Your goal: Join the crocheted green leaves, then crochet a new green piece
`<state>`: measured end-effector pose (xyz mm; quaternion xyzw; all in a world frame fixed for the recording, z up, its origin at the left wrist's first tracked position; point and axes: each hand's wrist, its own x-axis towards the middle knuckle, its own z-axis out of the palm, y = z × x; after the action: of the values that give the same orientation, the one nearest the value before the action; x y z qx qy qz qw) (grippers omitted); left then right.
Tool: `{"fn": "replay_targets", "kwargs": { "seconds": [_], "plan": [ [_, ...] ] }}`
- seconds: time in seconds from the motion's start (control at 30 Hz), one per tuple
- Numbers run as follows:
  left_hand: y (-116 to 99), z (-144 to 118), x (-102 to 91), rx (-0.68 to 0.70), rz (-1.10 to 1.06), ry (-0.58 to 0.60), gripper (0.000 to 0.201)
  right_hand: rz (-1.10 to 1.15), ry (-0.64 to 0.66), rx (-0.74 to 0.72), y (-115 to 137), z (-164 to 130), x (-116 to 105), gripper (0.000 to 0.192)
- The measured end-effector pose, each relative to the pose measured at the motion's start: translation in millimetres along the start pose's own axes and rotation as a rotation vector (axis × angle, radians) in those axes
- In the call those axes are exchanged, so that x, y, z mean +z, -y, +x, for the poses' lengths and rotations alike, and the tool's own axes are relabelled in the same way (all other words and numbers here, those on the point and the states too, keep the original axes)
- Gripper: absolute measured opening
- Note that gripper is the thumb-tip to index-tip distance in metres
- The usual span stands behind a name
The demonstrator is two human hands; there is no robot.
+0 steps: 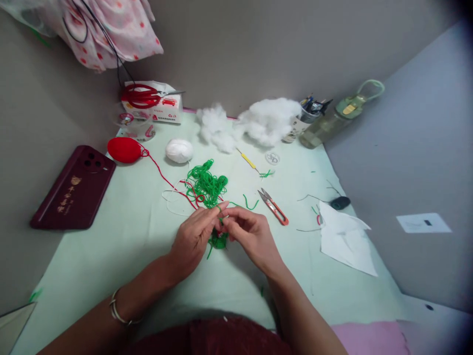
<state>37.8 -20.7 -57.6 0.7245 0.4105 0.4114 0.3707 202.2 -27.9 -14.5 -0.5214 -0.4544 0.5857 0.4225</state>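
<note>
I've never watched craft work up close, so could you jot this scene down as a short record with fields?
left hand: pinches green yarn piece
right hand: pinches the same piece, fingers meeting the left's
behind hands: loose green yarn tangle
right of hands: orange thread snips, white paper
far side: red yarn ball, white yarn ball, white stuffing, yellow crochet hook
left edge: dark red phone
surface: pale green cloth

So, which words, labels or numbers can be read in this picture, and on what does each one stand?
No text can be read for certain.
Phone case: gold characters, too blurred to read.
Box: red print and pictures, too small to read.
Cup: marks, not readable.
Paper slip: a dark mark, too small to read.
</note>
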Motion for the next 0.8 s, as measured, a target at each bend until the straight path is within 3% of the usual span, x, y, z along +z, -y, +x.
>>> {"fn": "replay_targets", "kwargs": {
  "seconds": [0.67,0.8],
  "plan": [
    [-7.6,3.6,-2.6,-0.009,-0.017,0.046,0.035,-0.114,0.008,-0.149,4.3,-3.1,-2.4,0.020],
    [-7.8,3.5,-2.2,-0.021,-0.019,0.046,0.040,-0.243,-0.010,-0.222,2.4,-3.7,-3.0,0.023]
  ]
}}
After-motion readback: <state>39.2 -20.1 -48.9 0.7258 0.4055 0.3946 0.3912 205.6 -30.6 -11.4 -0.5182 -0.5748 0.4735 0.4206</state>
